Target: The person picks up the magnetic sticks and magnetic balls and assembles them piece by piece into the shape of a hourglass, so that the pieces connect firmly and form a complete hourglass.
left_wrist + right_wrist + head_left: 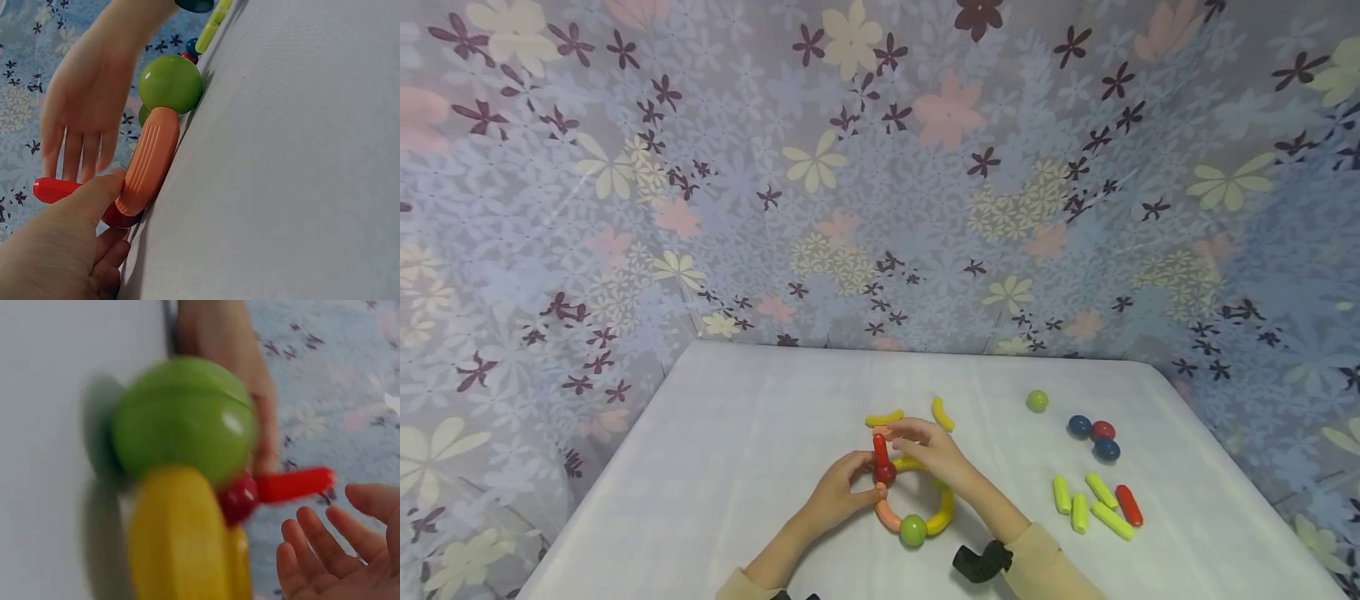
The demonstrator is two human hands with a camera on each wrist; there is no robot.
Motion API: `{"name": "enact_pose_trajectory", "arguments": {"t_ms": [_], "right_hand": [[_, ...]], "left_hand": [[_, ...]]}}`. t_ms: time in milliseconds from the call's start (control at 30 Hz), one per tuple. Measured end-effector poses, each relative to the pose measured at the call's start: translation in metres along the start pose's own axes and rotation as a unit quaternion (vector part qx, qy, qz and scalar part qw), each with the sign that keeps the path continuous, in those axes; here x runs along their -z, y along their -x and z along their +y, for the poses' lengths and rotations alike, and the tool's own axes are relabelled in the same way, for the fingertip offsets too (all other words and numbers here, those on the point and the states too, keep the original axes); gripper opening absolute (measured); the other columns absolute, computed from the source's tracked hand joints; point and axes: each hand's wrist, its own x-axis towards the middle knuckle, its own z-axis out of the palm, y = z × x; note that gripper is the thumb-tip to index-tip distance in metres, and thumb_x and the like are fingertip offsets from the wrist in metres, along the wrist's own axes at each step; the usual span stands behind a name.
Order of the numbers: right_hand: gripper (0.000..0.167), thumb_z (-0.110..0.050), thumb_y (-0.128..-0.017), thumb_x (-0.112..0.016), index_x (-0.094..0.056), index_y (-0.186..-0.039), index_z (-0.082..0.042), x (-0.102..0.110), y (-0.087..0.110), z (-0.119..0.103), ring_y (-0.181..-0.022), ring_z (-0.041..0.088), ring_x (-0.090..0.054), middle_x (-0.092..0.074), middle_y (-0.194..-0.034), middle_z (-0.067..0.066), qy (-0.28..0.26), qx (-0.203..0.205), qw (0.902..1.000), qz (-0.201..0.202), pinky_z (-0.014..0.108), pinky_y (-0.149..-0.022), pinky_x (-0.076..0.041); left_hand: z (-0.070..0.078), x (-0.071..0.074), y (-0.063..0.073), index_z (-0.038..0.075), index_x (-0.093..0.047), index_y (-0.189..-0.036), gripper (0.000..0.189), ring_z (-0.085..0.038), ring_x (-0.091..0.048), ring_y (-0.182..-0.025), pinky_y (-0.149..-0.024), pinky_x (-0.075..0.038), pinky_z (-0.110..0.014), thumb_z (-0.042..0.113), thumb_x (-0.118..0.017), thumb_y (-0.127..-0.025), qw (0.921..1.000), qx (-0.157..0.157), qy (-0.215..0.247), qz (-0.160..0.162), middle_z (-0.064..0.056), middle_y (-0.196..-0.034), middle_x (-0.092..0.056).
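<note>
Partly masked by the right forearm, a ring of toy pieces (951, 502) sits on the white table (760, 433). Round its dial, a green ball (913, 530) marks six, a coral rod (887, 516) eight and a dark red ball (884, 474) ten, a red rod (880, 448) standing up from it. Whatever joins the yellow arcs near two is mostly covered; the left wrist view shows only a sliver of green behind the nearer ball.

The left hand (841, 490) curls thumb and fingers about the dark red ball, its thumb against the coral rod's end; some fingertips are hidden. The right hand (928, 446) has its fingers loosely spread, holding nothing, near the red rod's tip; the right wrist view crops its palm and blurs the yellow arc, cut off at six.

Loose yellow rods (884, 418) lie toward eleven and one, one partly behind the right hand; short lime rods (1079, 512) lie toward three. Both sleeves (1047, 567) run out of frame.
</note>
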Motion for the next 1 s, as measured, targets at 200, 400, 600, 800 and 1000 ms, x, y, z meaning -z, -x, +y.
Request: {"name": "enact_pose_trajectory", "arguments": {"t_ms": [200, 400, 600, 800, 1000], "right_hand": [[0.035, -0.015, -0.096, -0.055, -0.056, -0.122, 0.007, 0.032, 0.019, 0.0, -0.1, 0.024, -0.065, -0.064, -0.116, 0.026, -0.006, -0.038, 0.9963, 0.077, 0.033, -0.087, -0.054], [0.03, -0.015, -0.094, -0.058, -0.06, -0.115, 0.007, 0.055, 0.049, 0.009, -0.084, 0.005, -0.064, -0.069, -0.103, 0.02, 0.009, -0.057, 0.9802, 0.189, 0.027, -0.081, -0.055], [0.027, -0.01, -0.093, -0.059, -0.06, -0.113, 0.01, 0.084, 0.08, 0.026, -0.081, -0.001, -0.064, -0.071, -0.092, -0.001, 0.019, -0.049, 0.9637, 0.262, 0.018, -0.074, -0.053], [0.026, -0.011, -0.091, -0.062, -0.062, -0.112, 0.004, 0.111, 0.104, 0.041, -0.079, -0.011, -0.058, -0.069, -0.091, -0.013, 0.095, -0.076, 0.9329, 0.339, 0.008, -0.071, -0.049], [0.021, -0.002, -0.085, -0.066, -0.066, -0.107, 0.001, 0.134, 0.128, 0.05, -0.075, -0.019, -0.052, -0.071, -0.09, -0.003, 0.171, -0.095, 0.8867, 0.419, 0.001, -0.069, -0.044]], "left_hand": [[0.0, 0.004, 0.0, 0.017, -0.055, -0.129, 0.053, -0.021, -0.055, -0.119, -0.106, -0.042, -0.045, 0.034, -0.072, -0.082, 0.9999, 0.013, 0.002, -0.003, 0.003, -0.119, -0.063], [0.0, 0.006, -0.002, 0.017, -0.054, -0.13, 0.054, -0.022, -0.055, -0.119, -0.107, -0.041, -0.047, 0.033, -0.072, -0.082, 0.9998, 0.019, 0.003, -0.004, 0.002, -0.119, -0.063], [0.0, 0.003, -0.002, 0.017, -0.055, -0.129, 0.053, -0.021, -0.055, -0.12, -0.108, -0.041, -0.046, 0.034, -0.073, -0.081, 0.9996, 0.026, 0.008, -0.005, 0.003, -0.119, -0.062], [-0.001, -0.001, -0.001, 0.015, -0.056, -0.128, 0.053, -0.022, -0.055, -0.12, -0.107, -0.041, -0.047, 0.037, -0.072, -0.082, 0.9997, 0.022, 0.003, -0.01, 0.002, -0.118, -0.063], [0.0, -0.001, 0.0, 0.017, -0.056, -0.128, 0.053, -0.018, -0.055, -0.117, -0.107, -0.042, -0.044, 0.038, -0.071, -0.082, 0.9997, 0.021, 0.002, -0.011, 0.005, -0.118, -0.063]]}}
